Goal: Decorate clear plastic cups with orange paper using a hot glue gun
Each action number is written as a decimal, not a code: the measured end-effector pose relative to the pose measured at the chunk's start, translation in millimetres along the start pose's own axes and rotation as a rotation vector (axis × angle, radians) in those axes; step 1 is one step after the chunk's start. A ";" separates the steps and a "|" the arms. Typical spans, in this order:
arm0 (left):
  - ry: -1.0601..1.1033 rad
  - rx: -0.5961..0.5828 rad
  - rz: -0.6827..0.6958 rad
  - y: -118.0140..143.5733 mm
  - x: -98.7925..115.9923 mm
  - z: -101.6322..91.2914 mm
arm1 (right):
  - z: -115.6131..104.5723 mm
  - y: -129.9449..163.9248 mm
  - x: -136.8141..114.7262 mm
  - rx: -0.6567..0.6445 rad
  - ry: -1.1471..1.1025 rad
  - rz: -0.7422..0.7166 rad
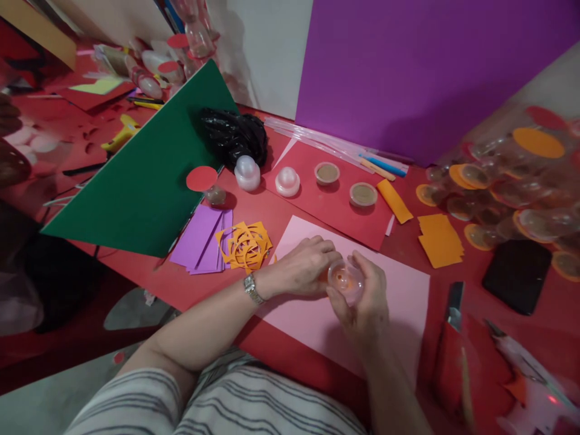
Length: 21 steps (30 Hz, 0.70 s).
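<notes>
A small clear plastic cup (351,289) is held over the pink sheet (399,308), its wide mouth tilted up toward me. Around its right side wrap the fingers and thumb of my right hand (369,296). My left hand (308,264) is curled against the cup's left edge, fingertips partly hidden there. An orange tint and a small dark spot show through the cup's bottom. Beyond my hands, two cups of sand-like brown filling (327,173) (363,194) and a clear cup stack (287,181) stand on the red sheet (317,208).
Left of the pink sheet lie orange paper scraps (247,244) and purple paper strips (199,241). A green board (158,175) leans beside a black plastic bag (238,136). On the right are orange paper pieces (439,240), a black phone (516,275), a cutter blade (455,305) and several assembled cups (534,193).
</notes>
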<state>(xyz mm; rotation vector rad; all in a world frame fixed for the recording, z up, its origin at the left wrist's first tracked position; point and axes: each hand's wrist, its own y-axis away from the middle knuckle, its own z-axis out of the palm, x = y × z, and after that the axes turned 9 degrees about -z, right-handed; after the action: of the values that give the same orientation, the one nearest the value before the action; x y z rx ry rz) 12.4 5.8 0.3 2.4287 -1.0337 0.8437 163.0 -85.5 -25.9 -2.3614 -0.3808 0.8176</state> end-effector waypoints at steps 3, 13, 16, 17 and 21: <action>-0.028 0.021 -0.007 -0.3 0.7 1.3 | -1.3 -0.1 0.9 0.029 0.014 -0.012; -0.086 0.016 -0.006 -0.3 0.9 1.1 | 0.7 1.6 8.0 -0.016 0.025 -0.042; -0.037 -0.009 0.005 0.0 -2.1 0.9 | 0.1 0.8 7.2 -0.040 -0.003 -0.031; -0.017 -0.020 0.010 0.0 -3.0 1.2 | 0.3 0.7 5.8 -0.033 -0.013 -0.011; 0.021 -0.044 0.020 -1.1 -5.2 2.8 | 2.0 2.2 0.7 -0.012 -0.030 0.045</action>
<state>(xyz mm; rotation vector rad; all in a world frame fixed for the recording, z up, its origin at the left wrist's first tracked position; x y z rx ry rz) 11.4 7.8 -5.4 2.3717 -1.0590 0.8428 162.4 -86.0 -28.8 -2.3795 -0.3468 0.8748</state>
